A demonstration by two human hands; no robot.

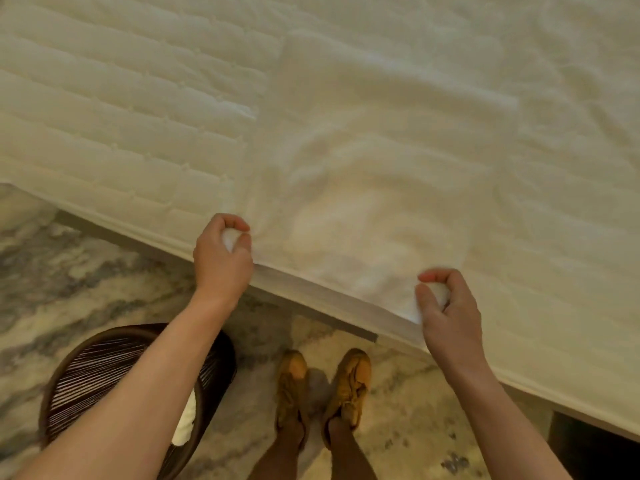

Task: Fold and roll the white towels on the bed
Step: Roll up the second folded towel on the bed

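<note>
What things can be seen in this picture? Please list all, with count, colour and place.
towel: 1, white, spread flat on the bed, near corners at the bed edge
bed: 1, white quilted top, fills the upper part of the view
basket: 1, dark brown woven, on the floor at lower left, something white inside
floor: 1, marbled grey and cream, below the bed
shoes: 2, tan, on the floor
left hand: 1, pinching the towel's near left corner
right hand: 1, pinching the towel's near right corner

No readable text, label, brand, number or sign is showing anywhere in this view; every visible surface is appearing plain and unmarked.
</note>
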